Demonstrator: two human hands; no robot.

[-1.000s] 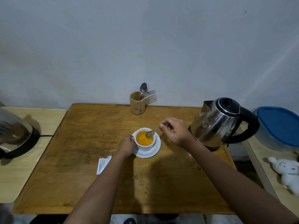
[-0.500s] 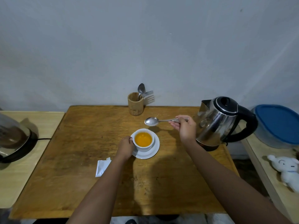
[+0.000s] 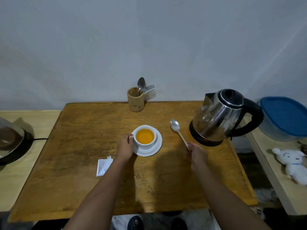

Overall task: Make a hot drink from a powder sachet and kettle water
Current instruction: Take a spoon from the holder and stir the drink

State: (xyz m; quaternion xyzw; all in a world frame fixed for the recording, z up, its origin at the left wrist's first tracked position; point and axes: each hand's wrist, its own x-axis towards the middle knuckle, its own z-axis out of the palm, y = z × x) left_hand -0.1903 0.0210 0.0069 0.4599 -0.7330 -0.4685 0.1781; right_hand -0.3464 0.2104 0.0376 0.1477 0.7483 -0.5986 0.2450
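A white cup (image 3: 144,136) full of orange drink stands on a white saucer (image 3: 156,148) in the middle of the wooden table (image 3: 83,163). My left hand (image 3: 125,146) grips the cup's handle on its left side. My right hand (image 3: 196,152) holds the handle end of a metal spoon (image 3: 177,128), whose bowl lies low over the table between the cup and the steel kettle (image 3: 221,117). The torn white sachet (image 3: 103,166) lies flat on the table, left of my left forearm.
A bamboo holder (image 3: 135,99) with a spoon and fork stands at the table's back edge. A cooker with a glass lid (image 3: 10,140) sits on the left side table. A blue-lidded tub (image 3: 284,118) and a white plush toy (image 3: 291,163) are on the right shelf.
My right hand lifted the spoon out of the cup, swung it right and lowered it toward the table beside the kettle. My left hand stayed on the cup's handle.
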